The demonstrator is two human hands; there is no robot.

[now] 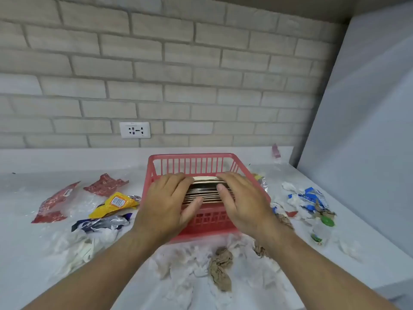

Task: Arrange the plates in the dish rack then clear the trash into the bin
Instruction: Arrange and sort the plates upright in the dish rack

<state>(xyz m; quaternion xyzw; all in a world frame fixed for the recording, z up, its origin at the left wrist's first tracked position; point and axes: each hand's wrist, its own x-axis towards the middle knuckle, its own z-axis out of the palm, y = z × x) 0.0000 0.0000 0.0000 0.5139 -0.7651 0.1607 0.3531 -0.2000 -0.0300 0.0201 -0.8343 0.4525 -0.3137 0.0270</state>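
Steadying plates [205, 191] in the red rack [190, 158], centre of frame; trash not yet cleared.
Item: plates stand on edge, packed in a row inside the rack. Left hand [169, 198] and right hand [241, 195] both lie flat on the plate edges, fingers straight, gripping nothing. Surroundings: red wrapper [105, 184] and yellow packet [116, 203] left of centre, blue wrapper [309, 198] at right, brown paper wad [221, 269] lower centre, tissue scattered over the counter [67, 162]. Bin: not in view. Hazards, as judged: the row may fan out or topple when the hands lift, if the rack has no slots to hold it. The light rack may skid on the tissue at its near edge. Loose tissue may scatter if swept hastily.
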